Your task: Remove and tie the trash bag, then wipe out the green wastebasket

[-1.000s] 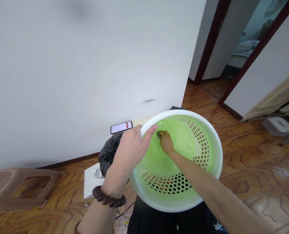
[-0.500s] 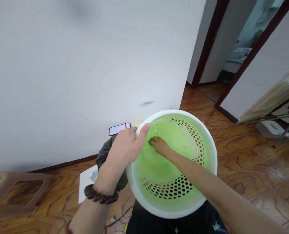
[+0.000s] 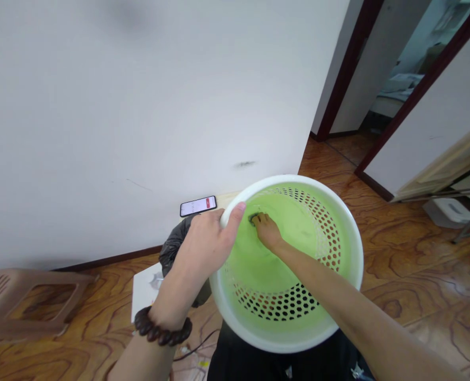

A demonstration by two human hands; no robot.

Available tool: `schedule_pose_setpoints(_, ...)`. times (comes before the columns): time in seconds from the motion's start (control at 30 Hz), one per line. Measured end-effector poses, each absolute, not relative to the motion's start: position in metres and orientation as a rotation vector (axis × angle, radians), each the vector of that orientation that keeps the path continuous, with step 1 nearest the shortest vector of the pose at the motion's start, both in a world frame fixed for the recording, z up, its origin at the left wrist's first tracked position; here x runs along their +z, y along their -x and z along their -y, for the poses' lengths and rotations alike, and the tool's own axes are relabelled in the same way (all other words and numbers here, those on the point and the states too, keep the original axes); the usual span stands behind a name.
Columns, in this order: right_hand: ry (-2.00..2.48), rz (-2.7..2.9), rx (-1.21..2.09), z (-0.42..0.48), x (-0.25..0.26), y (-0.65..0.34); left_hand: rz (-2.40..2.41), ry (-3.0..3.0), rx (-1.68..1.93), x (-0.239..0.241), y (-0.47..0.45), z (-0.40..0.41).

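Observation:
A round plastic basket (image 3: 240, 272), green inside with a white rim and rows of holes, tilts towards me above my lap. My left hand (image 3: 211, 238) is closed over the rim at its upper left, thumb on the inner side. Deep inside, my right hand (image 3: 269, 232) presses a small dark grey wad (image 3: 252, 218) against the green bottom, near the left wall. The fingers are bunched over this wad, covering part of it; whether it is a cloth or a scouring pad I cannot tell.
A phone (image 3: 198, 206) with a lit screen lies by the white wall (image 3: 139, 106). Behind my left hand is a black plastic bag (image 3: 173, 246). A brown plastic stool (image 3: 32, 301) lies to the left on the wooden floor (image 3: 397, 254). At the right is a doorway (image 3: 393, 69).
My right hand has shifted slightly upward with the grey wad, still against the basket's bottom. My left hand keeps its hold on the rim. The basket appears slightly further right in view.

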State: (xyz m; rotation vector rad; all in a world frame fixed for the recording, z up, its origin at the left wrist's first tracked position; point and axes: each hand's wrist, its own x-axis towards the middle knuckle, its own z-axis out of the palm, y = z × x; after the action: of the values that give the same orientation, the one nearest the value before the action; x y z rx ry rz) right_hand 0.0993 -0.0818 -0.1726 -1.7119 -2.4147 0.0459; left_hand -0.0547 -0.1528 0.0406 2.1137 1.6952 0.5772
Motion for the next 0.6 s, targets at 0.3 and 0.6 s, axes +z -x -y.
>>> schedule_pose_setpoints(0.3,1.812,2.313,-0.001,0.069,-0.171,-0.095,-1.635,-2.100,0.631,0.039,0.063,0.137)
schedule_pose_setpoints(0.6,1.619,2.469,0.027,0.069,-0.179,-0.080,-1.621,-2.143,0.595,0.038,0.067,0.132)
